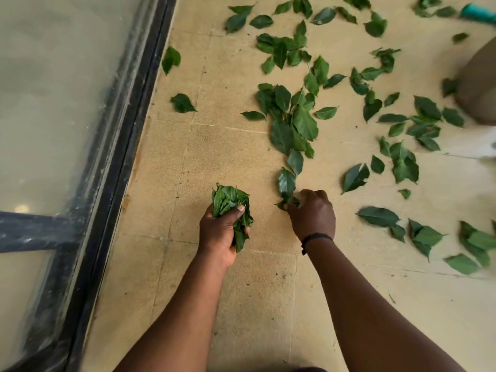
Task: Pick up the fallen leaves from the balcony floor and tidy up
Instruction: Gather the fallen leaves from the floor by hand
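1. Head view: left hand point(222, 232) has its fingers wrapped round a bunch of leaves point(230, 208), thumb across the top. I read it as the collecting hand, so the other stays free to pick.
2. Right hand point(312, 213) is down at the floor, fingertips pinching a leaf point(286, 183) at the near end of the trail.
3. Loose leaves point(292, 116) are scattered over the balcony floor point(228, 157), mostly far and right; few by the glass door point(53, 103) on the left.
4. Judgement: most are not yet gathered.
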